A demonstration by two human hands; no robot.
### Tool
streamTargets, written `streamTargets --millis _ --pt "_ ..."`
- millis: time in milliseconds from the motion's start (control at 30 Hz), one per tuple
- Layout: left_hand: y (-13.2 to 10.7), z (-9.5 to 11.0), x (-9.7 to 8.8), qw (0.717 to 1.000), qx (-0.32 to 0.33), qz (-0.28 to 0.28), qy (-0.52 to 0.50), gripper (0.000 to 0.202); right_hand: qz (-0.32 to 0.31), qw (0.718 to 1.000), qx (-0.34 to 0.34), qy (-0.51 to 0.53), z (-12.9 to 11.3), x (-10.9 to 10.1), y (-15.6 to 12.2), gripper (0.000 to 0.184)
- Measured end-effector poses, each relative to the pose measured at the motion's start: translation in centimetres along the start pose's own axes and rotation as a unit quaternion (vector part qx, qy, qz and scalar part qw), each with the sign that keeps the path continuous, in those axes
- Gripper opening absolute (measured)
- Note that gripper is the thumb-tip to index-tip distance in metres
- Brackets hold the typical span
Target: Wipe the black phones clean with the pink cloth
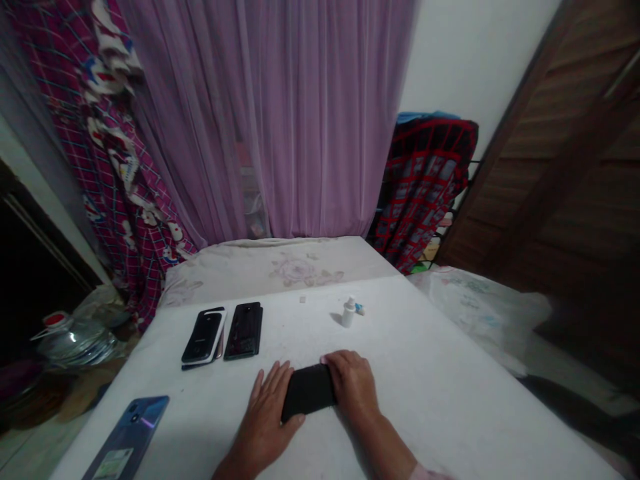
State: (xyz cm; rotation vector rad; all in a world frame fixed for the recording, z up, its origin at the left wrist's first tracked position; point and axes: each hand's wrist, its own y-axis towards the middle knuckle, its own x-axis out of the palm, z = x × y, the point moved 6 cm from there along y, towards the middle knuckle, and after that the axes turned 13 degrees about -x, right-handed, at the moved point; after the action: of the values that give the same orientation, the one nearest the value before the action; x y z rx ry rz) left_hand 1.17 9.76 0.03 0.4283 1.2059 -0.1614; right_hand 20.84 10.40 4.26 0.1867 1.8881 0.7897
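Head view: a black phone [309, 393] lies flat on a white bed or table top [425, 407], right between the two hands, close to the near edge. It is the only thing the hands are on. The left hand [265, 417] is at its left end, with the fingers [267, 387] spread wide and flat on the white top and the thumb by the phone. The right hand [353, 387] is at its right end, with the fingers [333, 361] close together and bent over the phone's corner. I cannot tell if that hand is gripping or just resting.

So far, this one phone is in the hands and the others are not. Up and to the left, a phone in a white case [204, 337] lies just beside a dark phone [244, 330]. A blue phone [127, 437] lies apart at the near left. A small white bottle [349, 313] stands up ahead of the hands, well apart from them. A purple curtain [310, 120] hangs behind.
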Motion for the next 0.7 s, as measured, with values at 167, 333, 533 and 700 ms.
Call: streamTargets --millis 167,333,533,700 --pt "-0.2 0.2 -0.5 0.993 0.073 0.086 0.027 0.095 0.09 0.996 -0.007 -0.01 1.2 -1.2 -1.1 0.031" --pt "-0.2 0.5 -0.9 0.981 0.121 0.136 0.059 0.099 0.061 0.995 -0.056 0.051 -4.2 1.7 0.7 0.018" --pt "-0.4 0.8 -1.2 0.993 0.048 0.097 0.04 0.085 -0.001 0.996 -0.055 0.063 -3.8 1.6 1.0 0.022" --pt "-0.3 1.5 -1.5 1.0 -0.019 0.008 -0.001 0.074 0.005 1.0 0.014 0.01 0.8 -0.4 0.0 0.023"
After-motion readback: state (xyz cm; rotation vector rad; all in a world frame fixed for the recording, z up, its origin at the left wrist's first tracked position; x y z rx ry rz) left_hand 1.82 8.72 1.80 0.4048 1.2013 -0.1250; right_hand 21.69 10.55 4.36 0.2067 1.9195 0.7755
